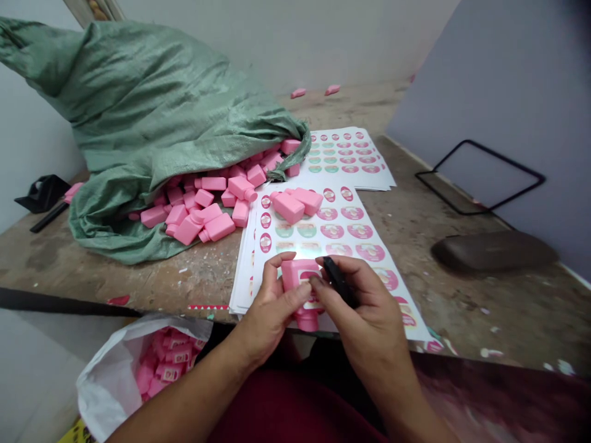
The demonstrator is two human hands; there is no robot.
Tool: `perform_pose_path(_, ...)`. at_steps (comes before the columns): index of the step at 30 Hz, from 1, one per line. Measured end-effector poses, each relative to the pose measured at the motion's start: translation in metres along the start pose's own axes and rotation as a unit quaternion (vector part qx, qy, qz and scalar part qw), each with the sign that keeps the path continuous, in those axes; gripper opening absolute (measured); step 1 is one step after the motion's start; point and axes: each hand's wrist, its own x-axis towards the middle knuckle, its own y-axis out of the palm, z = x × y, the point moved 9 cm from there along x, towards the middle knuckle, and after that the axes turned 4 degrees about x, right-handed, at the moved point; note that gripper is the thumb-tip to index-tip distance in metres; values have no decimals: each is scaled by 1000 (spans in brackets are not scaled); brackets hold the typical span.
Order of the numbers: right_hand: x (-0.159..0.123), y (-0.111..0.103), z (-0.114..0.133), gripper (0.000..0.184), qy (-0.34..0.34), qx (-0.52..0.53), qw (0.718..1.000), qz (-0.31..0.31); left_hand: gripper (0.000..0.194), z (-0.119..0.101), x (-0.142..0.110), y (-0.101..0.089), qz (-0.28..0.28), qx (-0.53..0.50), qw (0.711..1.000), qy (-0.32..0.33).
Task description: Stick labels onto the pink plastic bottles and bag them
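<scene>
Off the front left edge of the desk, a white bag sits open below us, packed with labelled pink bottles. Near the desk's left edge lies a black object. Farther in, a green sack spills loose bottles toward the middle of the desk; we can see no labels on them. Just beside these, sticker sheets run from the front edge toward the back, with two bottles lying on the nearer stack.

At the front edge, above the sheets, our left hand closes firmly around one pink bottle, fingers wrapped about it and its cap pointing down. Our right hand is narrowly closed, pinching a black tool between thumb and fingers, right up against the bottle's face, where a label shows. To work this well, we keep the bottle braced in the left hand, hold the tool's tip close to the label, and press evenly so the edges lie flat without creases.

Toward the right edge of the desk lie a dark oval object and, behind it, a black wire frame.
</scene>
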Motion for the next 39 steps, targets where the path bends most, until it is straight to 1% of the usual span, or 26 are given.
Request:
perform_pose_path(2, -1, 0, 3, 13, -37, -60, 998, 6, 53, -1, -1, -1, -10, 26, 1000, 10)
perform_pose_path(5, 0, -4, 10, 18, -111, -156, 982, -7, 51, -3, -3, -4, -25, 41, 999, 25)
perform_pose_path(7, 3, -11, 11, 16, -122, -167, 978, -23, 53, -5, -4, -6, -35, 39, 998, 21)
perform_pose_path(9, 8, -18, 5, 15, -83, -128, 988, -31, 56, -4, -6, -6, -37, 35, 999, 4)
perform_pose_path(11, 12, -18, -2, 17, -27, -61, 998, -18, 58, -4, -7, -4, -31, 33, 999, -11)
perform_pose_path(13, 12, -6, -7, 19, 14, 2, 1000, 27, 59, -3, -7, -2, -26, 39, 999, -12)
perform_pose_path(16, 10, 13, -11, 23, 47, 60, 994, 83, 64, -1, -6, -2, -23, 73, 997, -10)
perform_pose_path(18, 10, 17, -13, 26, 52, 80, 992, 82, 68, -4, -8, -9, -18, 117, 993, -16)
perform_pose_path(20, 12, 14, -15, 28, 49, 83, 993, 65, 68, -13, -19, -26, -4, 179, 983, -39)
perform_pose_path(21, 13, 11, -16, 29, 48, 76, 994, 55, 65, -20, -28, -38, 7, 227, 972, -60)
perform_pose_path(22, 15, 7, -18, 30, 46, 64, 996, 45, 61, -29, -41, -52, 21, 288, 953, -89)
perform_pose_path(23, 16, 3, -20, 31, 45, 50, 997, 35, 57, -38, -56, -68, 32, 359, 925, -118)
perform_pose_path(24, 18, -1, -23, 33, 43, 39, 998, 28, 55, -49, -71, -83, 36, 440, 886, -143)
perform_pose_path(25, 20, -4, -25, 35, 42, 30, 998, 24, 57, -64, -85, -97, 30, 510, 847, -146)
perform_pose_path(26, 22, -6, -27, 37, 42, 25, 999, 21, 61, -80, -94, -108, 9, 565, 814, -132)
perform_pose_path(27, 23, -8, -29, 39, 43, 19, 999, 19, 62, -97, -98, -114, -21, 603, 791, -104)
perform_pose_path(28, 24, -10, -30, 40, 45, 13, 999, 18, 60, -112, -96, -117, -56, 623, 777, -64)
perform_pose_path(29, 25, -13, -30, 41, 47, 8, 999, 17, 54, -126, -89, -116, -91, 635, 767, -16)
perform_pose_path(31, 24, -20, -29, 40, 52, -4, 998, 17, 37, -148, -60, -108, -144, 666, 727, 85)
perform_pose_path(32, 23, -28, -27, 38, 54, -12, 998, 5, 34, -155, -41, -101, -160, 692, 691, 133)
perform_pose_path(33, 22, -38, -25, 36, 58, -19, 998, -16, 31, -159, -22, -94, -173, 726, 645, 164)
perform_pose_path(34, 19, -51, -24, 34, 66, -22, 997, -44, 31, -159, -1, -90, -176, 744, 621, 173)
perform_pose_path(35, 17, -65, -23, 33, 72, -18, 994, -81, 31, -157, 18, -87, -172, 758, 605, 171)
perform_pose_path(37, 11, -92, -25, 33, 91, 22, 985, -147, 29, -150, 46, -84, -159, 769, 600, 151)
perform_pose_path(38, 10, -104, -29, 35, 94, 55, 978, -176, 30, -148, 54, -84, -152, 774, 598, 143)
perform_pose_path(39, 10, -111, -35, 36, 106, 85, 973, -186, 31, -146, 60, -85, -147, 780, 592, 137)
